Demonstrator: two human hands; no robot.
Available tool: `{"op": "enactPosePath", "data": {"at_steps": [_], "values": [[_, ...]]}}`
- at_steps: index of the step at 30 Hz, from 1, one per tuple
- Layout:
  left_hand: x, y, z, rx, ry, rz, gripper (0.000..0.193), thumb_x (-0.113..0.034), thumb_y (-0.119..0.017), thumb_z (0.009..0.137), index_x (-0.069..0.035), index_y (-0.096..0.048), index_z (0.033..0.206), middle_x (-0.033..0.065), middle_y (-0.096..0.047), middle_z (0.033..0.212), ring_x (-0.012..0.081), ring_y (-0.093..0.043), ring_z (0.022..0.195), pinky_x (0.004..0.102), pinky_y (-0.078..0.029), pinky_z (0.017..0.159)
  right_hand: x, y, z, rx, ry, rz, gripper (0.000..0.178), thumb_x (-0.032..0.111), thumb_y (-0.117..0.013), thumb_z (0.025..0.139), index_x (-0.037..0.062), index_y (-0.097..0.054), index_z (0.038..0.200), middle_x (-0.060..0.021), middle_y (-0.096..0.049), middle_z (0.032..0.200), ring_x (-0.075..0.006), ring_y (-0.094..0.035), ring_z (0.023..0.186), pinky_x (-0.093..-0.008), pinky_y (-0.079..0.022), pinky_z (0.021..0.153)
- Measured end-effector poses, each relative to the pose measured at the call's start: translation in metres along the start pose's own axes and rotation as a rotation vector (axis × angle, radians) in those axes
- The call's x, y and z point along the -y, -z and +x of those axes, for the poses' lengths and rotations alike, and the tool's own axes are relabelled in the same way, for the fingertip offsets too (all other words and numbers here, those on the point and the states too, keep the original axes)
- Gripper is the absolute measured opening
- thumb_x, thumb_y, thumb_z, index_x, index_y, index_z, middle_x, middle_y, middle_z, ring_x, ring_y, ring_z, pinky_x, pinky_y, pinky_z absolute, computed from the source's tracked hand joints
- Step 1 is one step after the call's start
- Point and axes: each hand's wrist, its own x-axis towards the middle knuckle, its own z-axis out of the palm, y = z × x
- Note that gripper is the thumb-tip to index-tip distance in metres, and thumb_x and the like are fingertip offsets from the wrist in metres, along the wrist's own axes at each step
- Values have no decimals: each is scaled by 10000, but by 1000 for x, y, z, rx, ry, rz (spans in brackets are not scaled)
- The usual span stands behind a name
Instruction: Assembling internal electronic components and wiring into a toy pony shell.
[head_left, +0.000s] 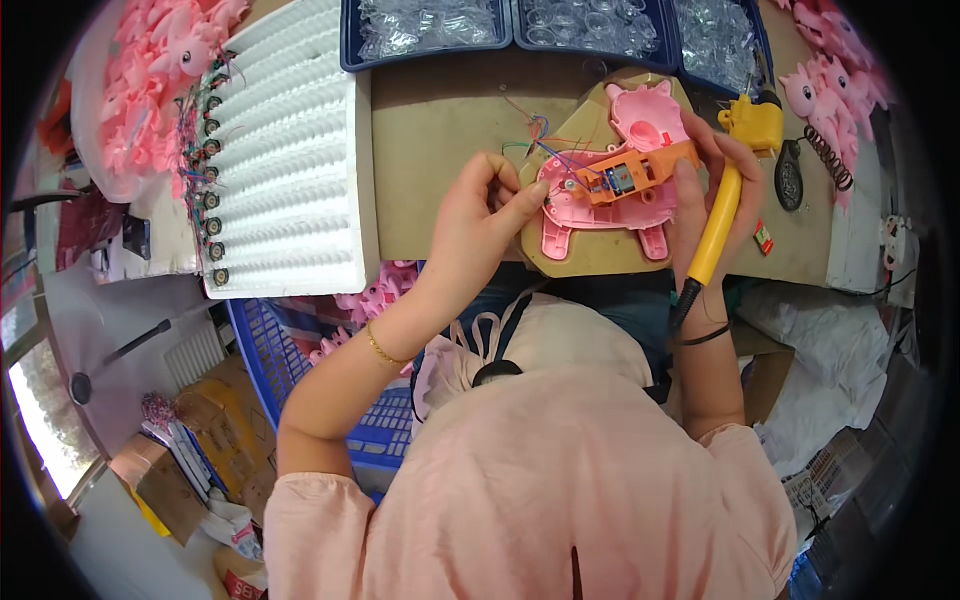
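Observation:
A pink plastic toy shell point(582, 212), shaped like an animal half, lies hollow side up on a tan board point(555, 262). Across it sits an orange plastic housing point(650, 170) with a small blue part inside. Thin coloured wires point(545, 138) run from it toward the upper left. My left hand point(485, 205) is closed in a pinch at the shell's left edge; what lies between the fingertips is hidden. My right hand point(725, 185) has its fingertips on the housing's right end. A yellow-handled tool point(715, 230) with a black cord sleeve runs across that hand; its tip is hidden.
Blue bins point(515, 45) of clear plastic parts stand at the back. Left lies a ridged white foam tray point(290, 170), small round wired parts along its edge. Pink toy parts point(160, 90) are heaped far left. Right are a yellow block point(752, 125), a dark coil spring point(828, 160) and more pink toys point(825, 90).

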Motion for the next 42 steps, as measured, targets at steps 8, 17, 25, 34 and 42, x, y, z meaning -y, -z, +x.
{"op": "enactPosePath", "data": {"at_steps": [8,17,25,34,42], "values": [[1,-4,-8,-78,-61,-57,123,-106,-629,847,-31,-532,860,-8,-480,717,63,-435,652,209,-385,601,5,-4,0,-7,-66,57,355,73,-603,851,16,-415,1147,-187,-533,1196,-219,-510,1131,-337,-392,988],[-1,19,-20,-109,-908,1125,367,-69,-580,733,-64,-610,1099,31,-595,1117,192,-539,954,298,-426,772,3,-1,-1,-14,-65,87,356,76,-594,857,15,-402,1150,-196,-530,1192,-230,-509,1136,-336,-390,988],[-39,23,-19,220,-924,1452,425,-106,-533,719,-41,-604,1134,26,-559,1229,171,-492,1088,278,-411,842,0,1,-1,44,-17,13,358,65,-590,855,5,-399,1152,-202,-531,1185,-236,-517,1127,-336,-398,980],[-18,27,-18,151,-1001,1403,427,-97,-527,712,-21,-606,1125,39,-557,1235,158,-498,1106,277,-406,860,0,-3,-1,14,42,24,347,37,-578,851,-2,-401,1146,-211,-536,1177,-229,-527,1112,-328,-407,970],[-14,26,-19,140,-846,1285,486,-77,-528,730,-83,-547,1216,31,-527,1269,199,-515,1071,294,-405,865,2,-1,-4,-31,-80,91,354,66,-582,858,8,-396,1154,-199,-541,1189,-221,-519,1122,-322,-398,974]]}}
